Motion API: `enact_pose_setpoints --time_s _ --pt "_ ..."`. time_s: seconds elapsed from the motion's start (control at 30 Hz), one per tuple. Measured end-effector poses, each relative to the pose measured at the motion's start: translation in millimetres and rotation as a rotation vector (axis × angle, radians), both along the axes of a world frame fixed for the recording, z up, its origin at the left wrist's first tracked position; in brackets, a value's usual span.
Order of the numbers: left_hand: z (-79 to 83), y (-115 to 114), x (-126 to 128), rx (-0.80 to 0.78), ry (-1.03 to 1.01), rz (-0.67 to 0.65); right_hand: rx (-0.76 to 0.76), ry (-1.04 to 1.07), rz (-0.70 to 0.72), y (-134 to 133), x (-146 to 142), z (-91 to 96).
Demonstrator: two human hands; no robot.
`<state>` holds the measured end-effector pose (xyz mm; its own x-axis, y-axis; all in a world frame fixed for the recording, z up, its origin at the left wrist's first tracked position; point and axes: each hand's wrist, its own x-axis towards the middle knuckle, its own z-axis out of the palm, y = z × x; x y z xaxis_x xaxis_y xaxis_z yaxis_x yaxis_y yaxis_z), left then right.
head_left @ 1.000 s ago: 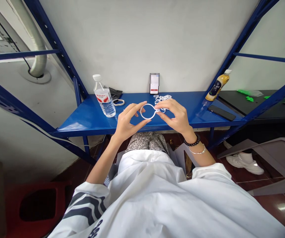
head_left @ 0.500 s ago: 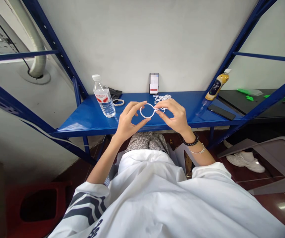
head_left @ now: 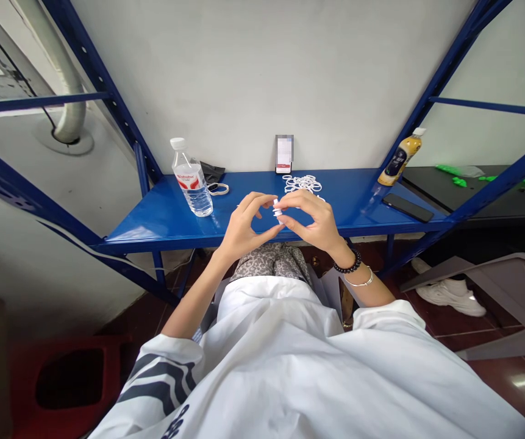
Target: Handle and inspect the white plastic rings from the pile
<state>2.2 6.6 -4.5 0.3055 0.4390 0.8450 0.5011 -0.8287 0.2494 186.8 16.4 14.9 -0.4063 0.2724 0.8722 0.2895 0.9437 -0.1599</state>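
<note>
Blue surface (head_left: 161,213) ahead; left hand (head_left: 242,227) and right hand (head_left: 313,224) pinching folded white ring (head_left: 277,211); even fingertip pressure likely stopping it springing open.

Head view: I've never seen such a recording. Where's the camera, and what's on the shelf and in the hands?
No machine here: a camera worn on a person's head looks down at their own bare hands. The left hand and right hand meet over a blue shelf, pinching a small white piece in their grip; its shape is unclear. On the shelf: a water bottle, a brown drink bottle, a pile of white rings and a dark phone.
</note>
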Motion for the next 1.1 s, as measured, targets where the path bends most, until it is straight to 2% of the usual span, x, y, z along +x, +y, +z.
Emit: enact_pose_setpoints --time_s 0.23,0.57,0.77,0.93,1.1 --pt "0.2 0.9 -1.4 -0.003 0.014 -0.006 -0.021 -0.066 0.001 1.6 1.6 0.0" --pt "-2.6 3.9 -2.6 -0.017 0.017 0.024 -0.164 -0.08 0.085 2.2 0.8 -0.8" --pt "1.3 1.5 -4.7 0.016 0.049 0.033 -0.094 -0.081 -0.034 3.6 2.9 0.3" --pt "7.6 -2.5 -7.6 0.085 -0.004 0.051 0.013 -0.089 -0.167 8.4 5.9 -0.5" --pt "8.2 -2.1 -7.6 0.146 -0.038 0.096 0.056 -0.112 -0.211 8.7 6.4 -1.9"
